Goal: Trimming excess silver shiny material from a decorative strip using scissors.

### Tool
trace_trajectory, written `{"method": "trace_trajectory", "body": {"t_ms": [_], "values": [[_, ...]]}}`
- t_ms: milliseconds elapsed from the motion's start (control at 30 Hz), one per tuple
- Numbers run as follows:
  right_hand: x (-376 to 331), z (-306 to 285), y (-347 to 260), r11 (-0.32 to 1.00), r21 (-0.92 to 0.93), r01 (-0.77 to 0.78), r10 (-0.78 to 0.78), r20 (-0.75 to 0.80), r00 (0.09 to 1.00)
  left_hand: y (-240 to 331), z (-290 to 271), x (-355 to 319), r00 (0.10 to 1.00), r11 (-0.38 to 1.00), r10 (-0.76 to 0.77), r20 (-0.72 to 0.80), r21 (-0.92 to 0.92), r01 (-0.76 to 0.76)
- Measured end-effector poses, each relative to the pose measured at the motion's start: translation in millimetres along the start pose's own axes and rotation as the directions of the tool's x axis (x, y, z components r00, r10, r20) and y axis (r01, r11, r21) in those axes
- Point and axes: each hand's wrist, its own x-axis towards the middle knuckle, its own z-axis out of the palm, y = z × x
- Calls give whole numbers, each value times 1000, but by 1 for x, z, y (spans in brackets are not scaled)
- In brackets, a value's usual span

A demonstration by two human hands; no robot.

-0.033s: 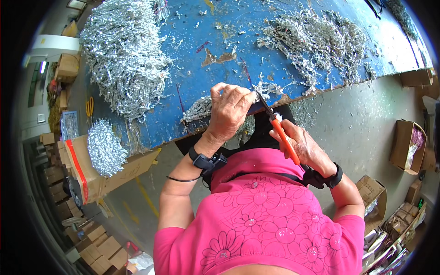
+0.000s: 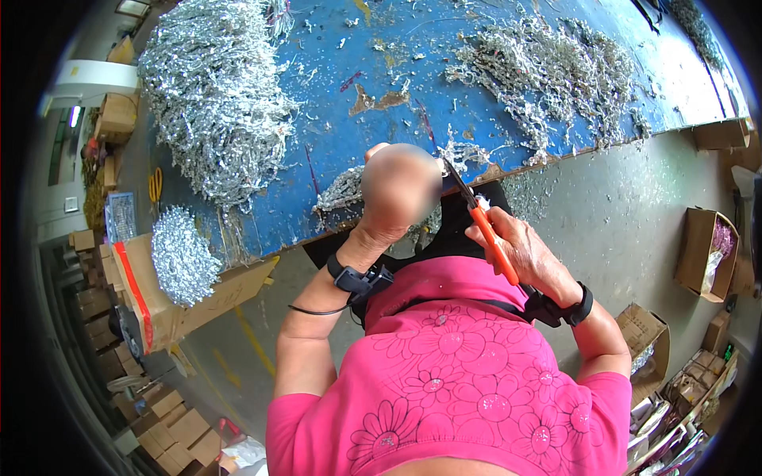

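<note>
My left hand [image 2: 401,189], blurred over in the current picture, is closed at the near edge of the blue table [image 2: 329,95]. A strand of silver tinsel [image 2: 341,189] comes out on its left, and more tinsel [image 2: 464,153] shows just past its right side. In my right hand [image 2: 520,247] is a pair of scissors with orange handles [image 2: 494,242]. Their dark blades point up and left, with the tips at the tinsel beside my left fingers. I cannot tell whether the blades touch it.
A big bundle of silver tinsel [image 2: 218,103] covers the table's left side. Trimmed tinsel [image 2: 556,79] is heaped at the right. A smaller silver bunch [image 2: 182,255] lies on a cardboard box [image 2: 214,305]; yellow-handled scissors [image 2: 155,186] are near it. Open cartons [image 2: 706,254] stand at the right.
</note>
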Motion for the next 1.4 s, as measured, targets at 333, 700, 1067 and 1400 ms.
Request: {"method": "trace_trajectory", "body": {"t_ms": [333,700,1067,1400], "values": [[-8,-6,11,942,328,-68,45,77,996,-2,3,2,1000,999,-14,17,-39,15],[-5,-3,20,964,265,24,-58,121,991,-2,2,8,995,985,-96,41,-143,100],[-8,1,17,960,240,147,-196,193,961,-5,-8,11,951,846,-276,137,-435,308],[3,7,25,965,133,225,-241,127,962,7,-15,14,955,832,-242,171,-470,295]]}}
